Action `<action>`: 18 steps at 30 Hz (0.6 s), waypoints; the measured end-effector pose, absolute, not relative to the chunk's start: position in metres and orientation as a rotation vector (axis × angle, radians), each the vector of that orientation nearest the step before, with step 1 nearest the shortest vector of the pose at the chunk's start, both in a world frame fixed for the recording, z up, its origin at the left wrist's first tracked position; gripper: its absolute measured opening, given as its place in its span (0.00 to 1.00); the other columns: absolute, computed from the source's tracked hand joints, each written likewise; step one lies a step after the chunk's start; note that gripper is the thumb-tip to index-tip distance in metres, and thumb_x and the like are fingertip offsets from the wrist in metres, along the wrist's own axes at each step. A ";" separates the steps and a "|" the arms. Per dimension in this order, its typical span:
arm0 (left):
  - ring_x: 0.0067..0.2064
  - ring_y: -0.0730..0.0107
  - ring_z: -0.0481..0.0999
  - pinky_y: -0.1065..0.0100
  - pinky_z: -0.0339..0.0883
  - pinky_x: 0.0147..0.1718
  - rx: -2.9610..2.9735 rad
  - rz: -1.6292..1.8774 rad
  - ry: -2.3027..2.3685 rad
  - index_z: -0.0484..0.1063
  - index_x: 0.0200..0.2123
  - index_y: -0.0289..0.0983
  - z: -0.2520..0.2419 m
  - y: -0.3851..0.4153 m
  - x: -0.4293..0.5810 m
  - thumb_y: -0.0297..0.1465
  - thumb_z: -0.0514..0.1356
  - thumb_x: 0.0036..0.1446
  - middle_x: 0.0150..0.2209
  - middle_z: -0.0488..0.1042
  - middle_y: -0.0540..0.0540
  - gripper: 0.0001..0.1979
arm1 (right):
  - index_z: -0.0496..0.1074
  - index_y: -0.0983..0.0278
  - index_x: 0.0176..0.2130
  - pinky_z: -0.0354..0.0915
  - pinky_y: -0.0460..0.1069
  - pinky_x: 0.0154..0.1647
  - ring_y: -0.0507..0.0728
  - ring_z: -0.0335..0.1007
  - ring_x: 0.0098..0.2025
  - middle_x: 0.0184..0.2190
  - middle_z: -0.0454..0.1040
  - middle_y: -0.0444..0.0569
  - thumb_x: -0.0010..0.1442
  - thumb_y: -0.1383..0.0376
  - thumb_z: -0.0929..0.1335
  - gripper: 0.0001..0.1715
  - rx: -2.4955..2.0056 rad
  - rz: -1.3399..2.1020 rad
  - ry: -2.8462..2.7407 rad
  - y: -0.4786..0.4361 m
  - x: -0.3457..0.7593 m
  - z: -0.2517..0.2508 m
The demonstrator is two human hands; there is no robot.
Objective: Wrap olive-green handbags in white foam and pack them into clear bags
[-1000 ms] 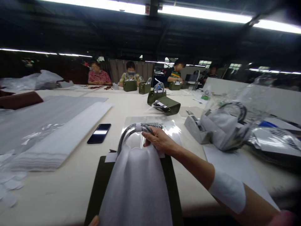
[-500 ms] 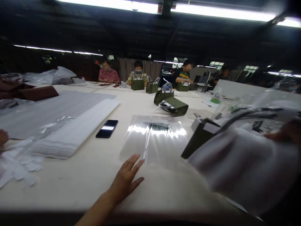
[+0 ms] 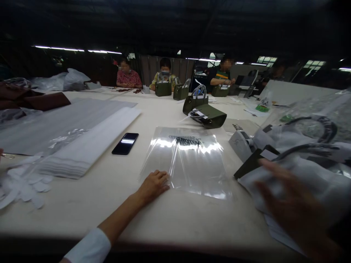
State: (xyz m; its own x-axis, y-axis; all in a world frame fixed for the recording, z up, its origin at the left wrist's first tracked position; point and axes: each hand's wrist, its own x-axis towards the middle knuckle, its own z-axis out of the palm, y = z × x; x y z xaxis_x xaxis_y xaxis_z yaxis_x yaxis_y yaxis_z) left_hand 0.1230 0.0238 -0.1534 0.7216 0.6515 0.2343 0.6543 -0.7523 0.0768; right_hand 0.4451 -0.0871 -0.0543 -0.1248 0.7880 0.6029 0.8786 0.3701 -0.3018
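My left hand (image 3: 155,184) rests on the near left edge of a stack of clear plastic bags (image 3: 197,171) with dark print, its fingers lying on the film. At the right, my right hand (image 3: 293,201) is blurred, with fingers stretched and apart and nothing in them. Just behind it, a dark green handbag (image 3: 248,164) wrapped in white covering lies on its side, its grey handle (image 3: 298,148) showing. Whether the right hand touches the wrapping, I cannot tell.
Left of the bags lie a phone (image 3: 125,143), white foam sheets (image 3: 90,146) and white paper strips (image 3: 24,186). Green handbags (image 3: 210,115) lie farther back. A small grey box (image 3: 240,144) is beside the wrapped bag. Several co-workers (image 3: 128,78) sit across the table.
My left hand has lowered onto the plastic bags. The wrapped handbag has come down at the right, and my right hand has let go and moved in front of it.
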 end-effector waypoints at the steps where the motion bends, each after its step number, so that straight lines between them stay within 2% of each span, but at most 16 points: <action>1: 0.46 0.62 0.68 0.61 0.66 0.43 -2.892 -0.383 -1.106 0.64 0.50 0.36 -0.154 0.025 0.123 0.34 0.58 0.54 0.51 0.67 0.41 0.20 | 0.58 0.52 0.56 0.61 0.56 0.54 0.62 0.58 0.56 0.54 0.62 0.51 0.59 0.58 0.63 0.25 -1.440 -0.177 -2.004 -0.082 0.435 -0.071; 3: 0.48 0.59 0.67 0.59 0.65 0.44 -2.861 -0.374 -1.118 0.60 0.53 0.37 -0.156 0.026 0.125 0.36 0.58 0.54 0.55 0.62 0.39 0.23 | 0.54 0.61 0.59 0.59 0.61 0.56 0.64 0.56 0.57 0.56 0.60 0.55 0.58 0.58 0.64 0.31 -1.437 -0.167 -2.212 -0.063 0.410 -0.106; 5: 0.48 0.57 0.66 0.58 0.66 0.42 -2.833 -0.361 -1.114 0.58 0.55 0.38 -0.158 0.029 0.130 0.37 0.57 0.55 0.57 0.59 0.37 0.25 | 0.56 0.67 0.58 0.61 0.62 0.53 0.65 0.57 0.57 0.55 0.60 0.60 0.58 0.58 0.64 0.32 -1.434 -0.173 -2.309 -0.042 0.388 -0.139; 8: 0.43 0.61 0.69 0.63 0.67 0.35 -2.831 -0.324 -1.039 0.60 0.52 0.40 -0.163 0.034 0.137 0.35 0.53 0.58 0.54 0.63 0.40 0.18 | 0.65 0.68 0.51 0.65 0.60 0.49 0.64 0.63 0.52 0.49 0.68 0.59 0.59 0.62 0.63 0.21 -1.397 -0.201 -2.355 -0.017 0.374 -0.171; 10: 0.40 0.65 0.69 0.65 0.66 0.34 -2.841 -0.302 -0.954 0.63 0.49 0.39 -0.166 0.039 0.140 0.31 0.49 0.60 0.48 0.67 0.42 0.13 | 0.69 0.66 0.45 0.65 0.58 0.49 0.61 0.67 0.49 0.44 0.72 0.55 0.61 0.67 0.61 0.14 -1.350 -0.207 -2.375 -0.011 0.375 -0.179; 13: 0.39 0.66 0.68 0.65 0.63 0.36 -2.835 -0.294 -0.852 0.65 0.45 0.36 -0.167 0.047 0.136 0.25 0.48 0.60 0.41 0.70 0.43 0.12 | 0.70 0.66 0.43 0.65 0.56 0.50 0.59 0.68 0.47 0.42 0.73 0.55 0.62 0.71 0.57 0.16 -1.300 -0.218 -2.386 -0.012 0.382 -0.178; 16: 0.36 0.66 0.68 0.64 0.62 0.37 -2.805 -0.317 -0.823 0.67 0.40 0.33 -0.159 0.055 0.124 0.23 0.48 0.59 0.35 0.71 0.43 0.10 | 0.68 0.68 0.47 0.66 0.57 0.49 0.62 0.67 0.49 0.45 0.71 0.58 0.61 0.62 0.61 0.18 -1.279 -0.229 -2.392 -0.015 0.387 -0.173; 18: 0.34 0.67 0.67 0.64 0.61 0.37 -2.786 -0.341 -0.815 0.67 0.36 0.33 -0.149 0.056 0.114 0.21 0.48 0.58 0.32 0.70 0.44 0.10 | 0.68 0.68 0.47 0.67 0.58 0.48 0.63 0.68 0.48 0.44 0.72 0.59 0.60 0.60 0.62 0.19 -1.256 -0.238 -2.396 -0.016 0.388 -0.170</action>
State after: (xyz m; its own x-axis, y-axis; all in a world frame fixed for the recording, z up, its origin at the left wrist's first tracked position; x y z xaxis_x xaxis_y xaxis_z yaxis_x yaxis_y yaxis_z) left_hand 0.1144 0.0559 -0.1488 0.8194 0.4999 0.2803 0.5505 -0.8226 -0.1423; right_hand 0.3885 -0.0158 -0.1705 -0.5020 0.7432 0.4422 0.8157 0.5768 -0.0434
